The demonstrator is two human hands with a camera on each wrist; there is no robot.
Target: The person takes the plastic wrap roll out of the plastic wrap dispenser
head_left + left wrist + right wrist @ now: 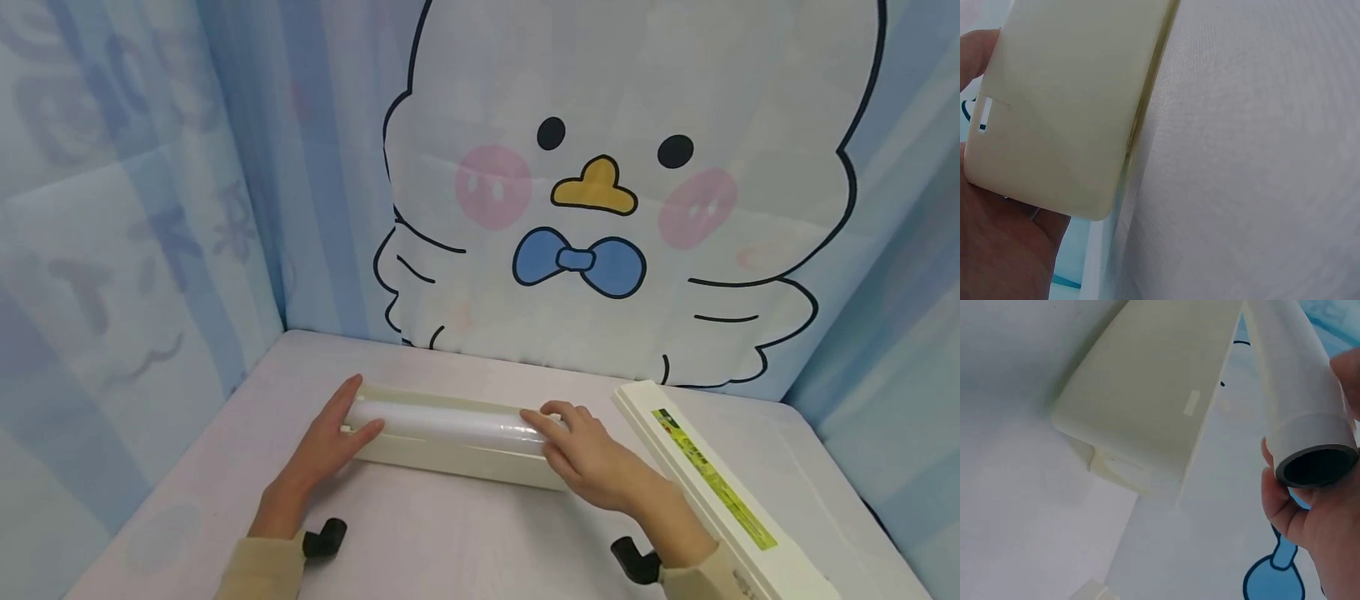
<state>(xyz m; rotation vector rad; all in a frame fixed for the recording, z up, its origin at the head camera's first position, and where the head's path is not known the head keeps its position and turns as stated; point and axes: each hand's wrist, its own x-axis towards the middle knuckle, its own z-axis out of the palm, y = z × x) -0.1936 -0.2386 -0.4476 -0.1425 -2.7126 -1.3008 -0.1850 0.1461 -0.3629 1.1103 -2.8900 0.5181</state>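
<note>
On the table (465, 542), a long white bar (716, 479) lies at right and, left of it, a cream box (457, 463) lies with its left end gripped by the left hand (326, 446), while a white roll (450, 421) along the box's top is gripped at its right end by the right hand (585, 454).

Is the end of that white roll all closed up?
No, the right wrist view shows a dark round hole in the end of the white roll.
</note>
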